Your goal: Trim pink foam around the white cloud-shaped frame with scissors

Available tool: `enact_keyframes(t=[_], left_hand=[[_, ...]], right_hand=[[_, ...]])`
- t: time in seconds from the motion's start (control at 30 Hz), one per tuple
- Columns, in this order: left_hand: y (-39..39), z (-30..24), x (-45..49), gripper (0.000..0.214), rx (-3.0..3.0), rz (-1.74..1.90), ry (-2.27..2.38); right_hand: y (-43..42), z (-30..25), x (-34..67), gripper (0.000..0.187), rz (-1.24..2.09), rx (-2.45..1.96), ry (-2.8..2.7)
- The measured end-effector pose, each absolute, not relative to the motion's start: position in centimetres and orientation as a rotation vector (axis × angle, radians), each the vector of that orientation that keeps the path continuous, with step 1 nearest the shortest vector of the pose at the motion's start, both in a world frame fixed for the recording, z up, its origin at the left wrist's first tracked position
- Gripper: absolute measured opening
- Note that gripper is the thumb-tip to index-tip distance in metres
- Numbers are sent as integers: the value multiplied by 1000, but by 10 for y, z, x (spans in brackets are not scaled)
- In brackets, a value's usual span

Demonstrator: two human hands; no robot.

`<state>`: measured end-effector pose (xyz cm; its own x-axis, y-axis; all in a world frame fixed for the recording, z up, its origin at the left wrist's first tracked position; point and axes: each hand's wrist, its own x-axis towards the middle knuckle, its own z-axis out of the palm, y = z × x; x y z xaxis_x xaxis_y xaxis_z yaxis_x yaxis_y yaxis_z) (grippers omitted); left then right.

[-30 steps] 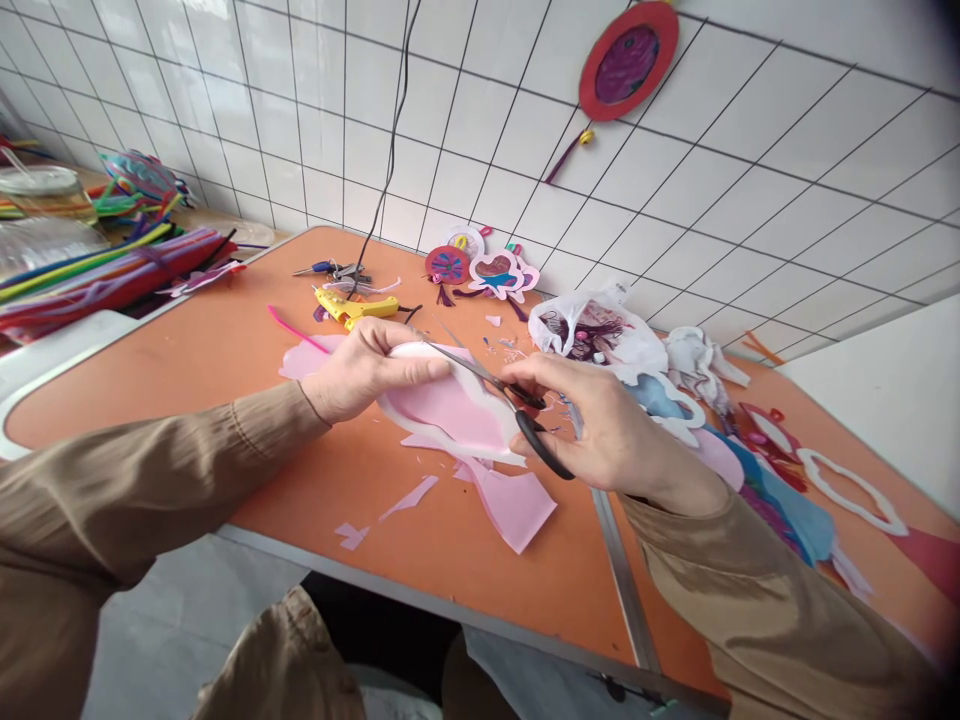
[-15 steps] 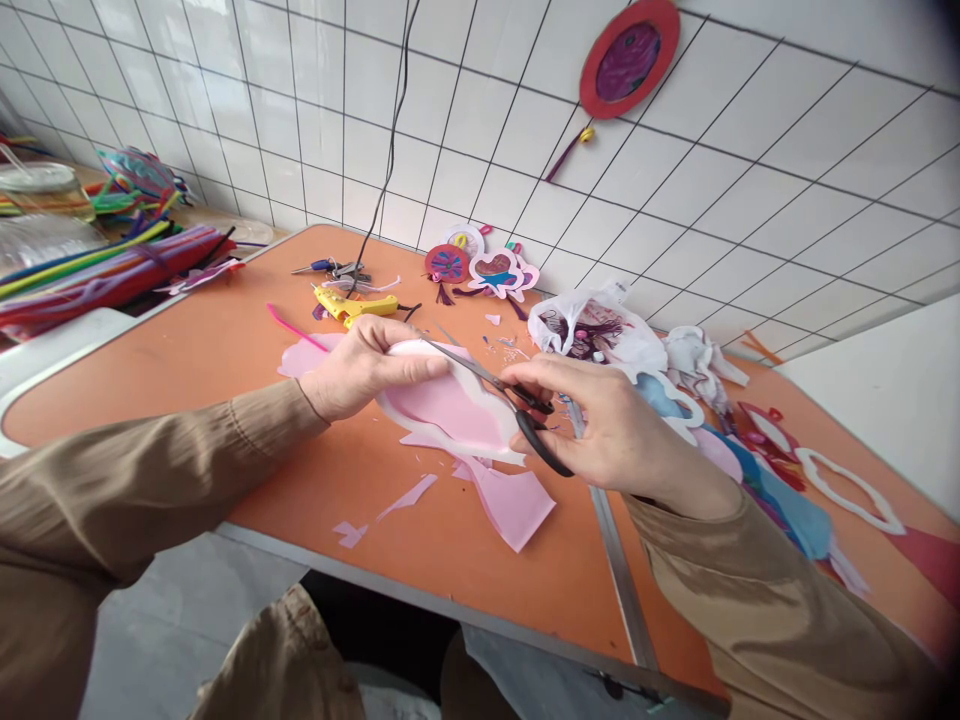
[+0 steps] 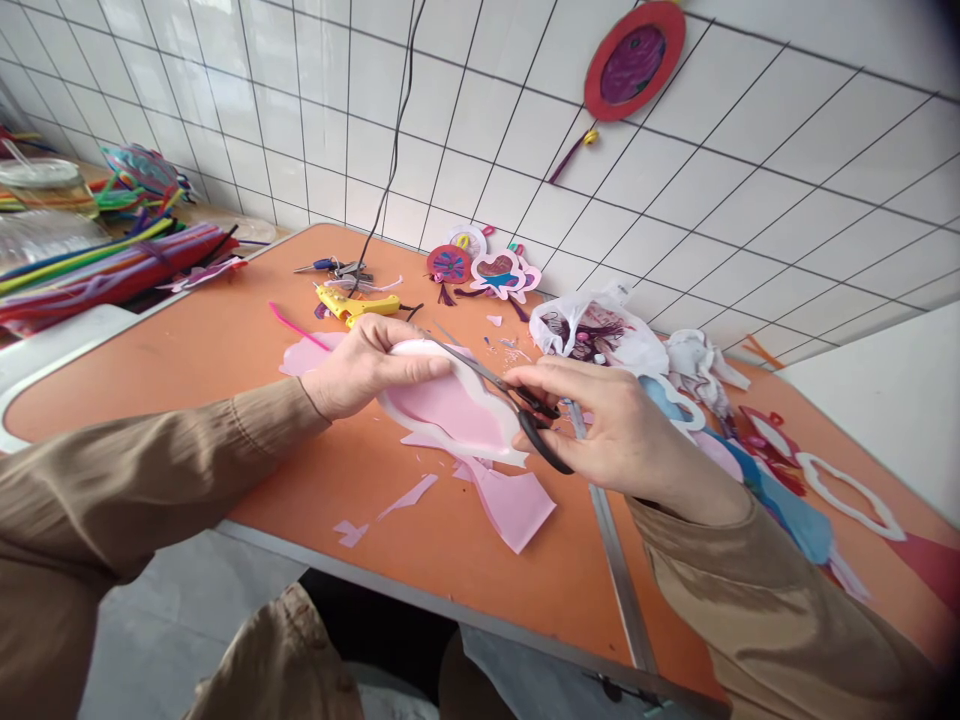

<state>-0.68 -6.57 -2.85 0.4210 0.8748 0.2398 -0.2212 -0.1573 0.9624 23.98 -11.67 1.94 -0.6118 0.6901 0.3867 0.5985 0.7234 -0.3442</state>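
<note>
On the right, the right hand [image 3: 607, 420] grips black-handled metal scissors [image 3: 501, 382]. At centre, the left hand [image 3: 367, 370] pinches a pink sheet with a wavy white border [image 3: 450, 405], its lower fingers hidden. Farther, it slightly covers a yellow plastic glue gun [image 3: 356, 307].

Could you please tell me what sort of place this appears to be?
Probably a craft workspace: scissors at a pink and white piece, a yellow glue gun on the orange table, and what look like pipe cleaners.
</note>
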Motion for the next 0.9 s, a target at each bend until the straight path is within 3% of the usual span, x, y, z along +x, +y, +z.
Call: enact_keyframes(t=[0.57, 0.9], left_hand=[[-66, -26, -9, 33, 1517, 1047, 674], [-64, -24, -11, 33, 1601, 1008, 708]], right_hand=[[-117, 23, 246, 8, 105, -980, -2507], [-118, 26, 250, 16, 65, -946, -2571]])
